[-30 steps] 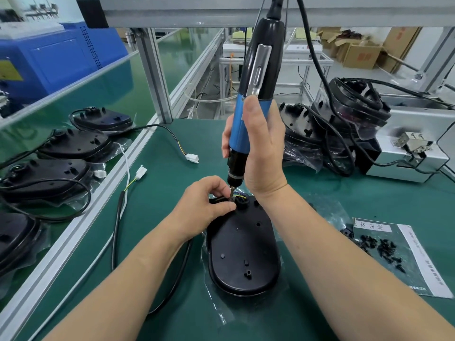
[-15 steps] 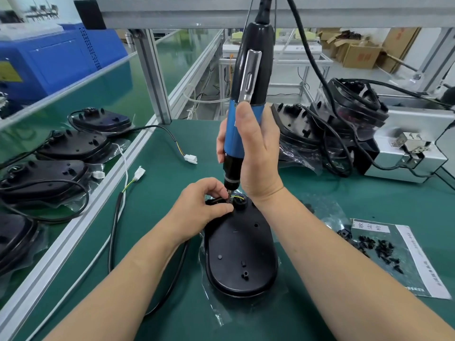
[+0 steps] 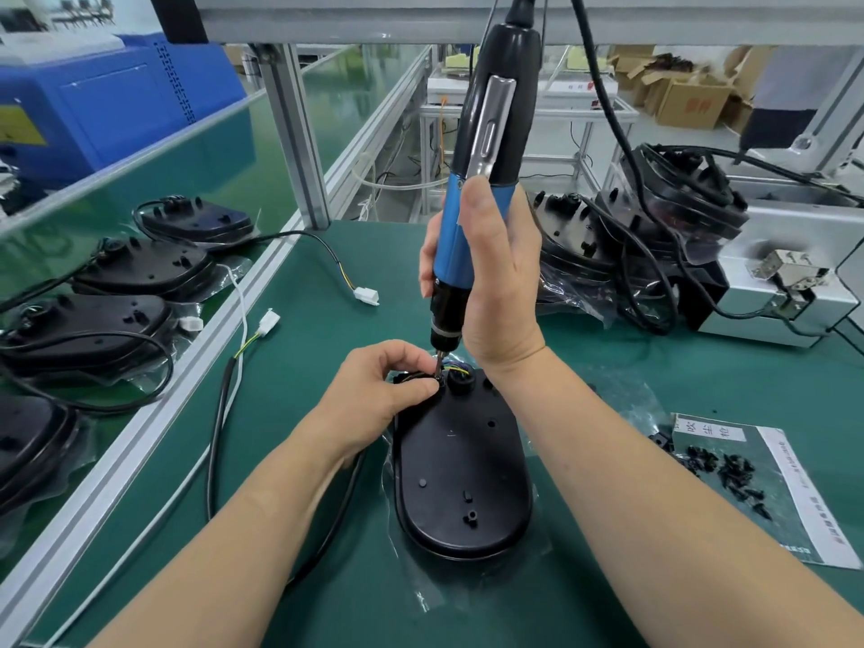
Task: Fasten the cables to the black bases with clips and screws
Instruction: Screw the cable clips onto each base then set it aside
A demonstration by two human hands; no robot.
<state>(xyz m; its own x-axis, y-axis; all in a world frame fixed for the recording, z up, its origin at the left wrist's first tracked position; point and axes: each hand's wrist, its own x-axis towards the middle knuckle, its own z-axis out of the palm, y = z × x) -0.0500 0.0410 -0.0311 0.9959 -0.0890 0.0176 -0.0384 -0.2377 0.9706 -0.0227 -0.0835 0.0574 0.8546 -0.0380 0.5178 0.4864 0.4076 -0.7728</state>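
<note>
My right hand (image 3: 488, 282) is wrapped round the electric screwdriver (image 3: 486, 147), which stands near upright at frame centre, bit down at the far end of the black base (image 3: 460, 470) on the desk (image 3: 678, 381). The base's long axis runs toward me. My left hand (image 3: 378, 395) is nearer, its fingers (image 3: 411, 362) pinching the cable (image 3: 334, 519) just beside the bit. The clip is hidden.

Table (image 3: 608, 390): green mat surface.
Centre: black base (image 3: 460, 484) on clear bag (image 3: 421, 596).
Right: printed sheet (image 3: 795, 512) bearing loose black screws (image 3: 729, 470).
Far right: piled bases (image 3: 654, 236), grey metal box (image 3: 795, 292).
Left: cable (image 3: 217, 413) with white connector (image 3: 269, 322).
</note>
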